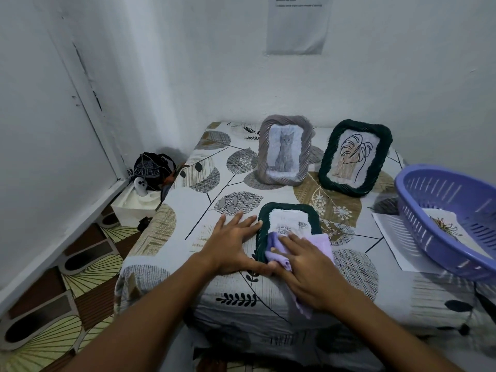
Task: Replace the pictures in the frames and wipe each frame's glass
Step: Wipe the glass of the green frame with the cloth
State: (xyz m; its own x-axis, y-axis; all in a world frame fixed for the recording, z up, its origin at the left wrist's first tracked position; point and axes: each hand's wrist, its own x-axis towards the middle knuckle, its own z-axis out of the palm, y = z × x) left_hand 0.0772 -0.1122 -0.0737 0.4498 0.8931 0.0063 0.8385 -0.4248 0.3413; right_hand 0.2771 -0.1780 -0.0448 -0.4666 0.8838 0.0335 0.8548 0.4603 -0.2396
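Note:
A dark green rope-edged frame (291,210) with a rose drawing lies flat on the leaf-patterned table cover. My right hand (308,272) presses a lilac cloth (319,244) onto its glass with flat fingers. My left hand (230,242) lies flat beside the frame's left edge, fingertips touching its rim. Behind them stand a grey rope frame (285,150) holding a cat picture and a second dark green frame (354,157) holding a leaf line drawing.
A purple plastic basket (418,183) at the right holds a flower picture (445,225) and sits on a white sheet (389,229). The table (188,200) stands against the back wall. A dark bag (151,167) and white box (134,204) sit on the floor to the left.

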